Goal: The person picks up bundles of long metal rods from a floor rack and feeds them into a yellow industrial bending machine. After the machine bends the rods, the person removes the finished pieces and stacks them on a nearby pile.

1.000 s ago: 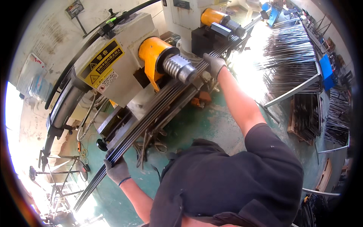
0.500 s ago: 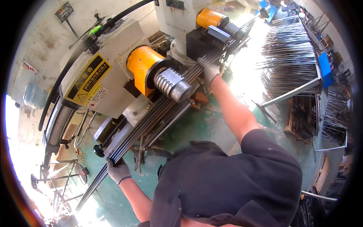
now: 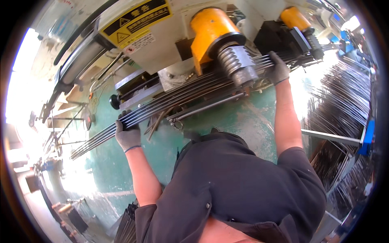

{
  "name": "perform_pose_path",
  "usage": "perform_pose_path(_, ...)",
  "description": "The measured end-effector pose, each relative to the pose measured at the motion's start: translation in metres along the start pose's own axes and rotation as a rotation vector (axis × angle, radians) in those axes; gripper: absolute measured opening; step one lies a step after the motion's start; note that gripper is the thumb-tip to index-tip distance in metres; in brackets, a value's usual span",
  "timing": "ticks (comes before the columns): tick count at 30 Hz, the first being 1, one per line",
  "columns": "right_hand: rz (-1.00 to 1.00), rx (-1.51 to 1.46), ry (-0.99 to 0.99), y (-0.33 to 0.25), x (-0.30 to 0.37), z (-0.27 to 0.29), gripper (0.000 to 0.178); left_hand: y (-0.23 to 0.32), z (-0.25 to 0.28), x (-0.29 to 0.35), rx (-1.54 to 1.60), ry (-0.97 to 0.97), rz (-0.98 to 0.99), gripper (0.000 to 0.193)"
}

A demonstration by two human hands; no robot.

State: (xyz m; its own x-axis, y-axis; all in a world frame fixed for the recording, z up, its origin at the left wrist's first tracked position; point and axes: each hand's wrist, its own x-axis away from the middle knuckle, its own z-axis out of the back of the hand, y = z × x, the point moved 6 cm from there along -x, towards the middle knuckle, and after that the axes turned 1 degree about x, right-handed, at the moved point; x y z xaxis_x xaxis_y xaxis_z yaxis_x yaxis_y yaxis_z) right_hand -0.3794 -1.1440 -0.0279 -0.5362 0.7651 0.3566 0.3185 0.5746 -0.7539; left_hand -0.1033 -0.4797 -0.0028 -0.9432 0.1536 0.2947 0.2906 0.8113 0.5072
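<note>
A bundle of several long, thin metal rods slants across the front of a machine, its near-left ends sticking out past my left hand. My left hand, in a grey glove, grips the bundle from below with fingertips curled over the rods. My gloved right hand is closed around the rods farther along. Between my hands, an orange cylindrical housing carries a thick ridged steel cylinder that overhangs the rods. The rods partly pass behind this cylinder.
A second orange housing stands farther right. Racks of many thin rods are at the right, on a metal frame. A yellow-and-black warning label is on the machine body. Dark rods lie at the lower left, on the green floor.
The view has turned and shifted, so the machine and rods sit higher and the rods lie flatter. Both hands stay on the bundle.
</note>
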Motion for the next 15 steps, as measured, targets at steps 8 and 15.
perform_pose_path(8,0.119,-0.115,0.249,-0.004,0.017,-0.017,0.026,-0.039,-0.026,0.030,-0.010,0.166,0.007,0.022)
perform_pose_path(15,0.463,0.962,0.046,0.053,0.017,-0.022,0.045,-0.098,-0.051,0.044,0.062,0.058,0.167,0.034)
